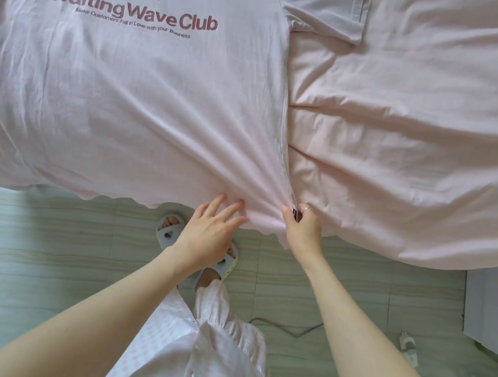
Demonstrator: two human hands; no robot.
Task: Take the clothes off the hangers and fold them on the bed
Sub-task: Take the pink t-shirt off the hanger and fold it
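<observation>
While the T-shirt (131, 98) lies spread flat, print side up, on the left half of the bed (429, 135), both hands work its lower right corner at the bed's near edge; shirt is pale pink, close in tone to the pink bedding beneath it, with dark rose lettering reading "Waiting Wave Club" across the chest and a striped W above it; right sleeve lies out flat toward the top of the view; hem hangs slightly over the mattress edge, wavy along its length. Right hand (303, 229) pinches the corner of the shirt at the side seam, thumb and curled fingers closed on a bunch of fabric, a ring visible on one finger and a small dark tag showing between thumb and fingers; creases fan out from this pinch up across the shirt's lower body. Left hand (212, 228) rests just beside it on the hem, fingers straight and slightly spread, tips pressing the cloth; the two hands are near each other but apart. Below the bed edge: pale tiled floor (35, 252); feet in light slippers (169, 228) directly under the hands; person wears a light checked garment with buttons; a cable (284, 327) trails across the floor at right, near a white cabinet (496, 309) in the right corner.
</observation>
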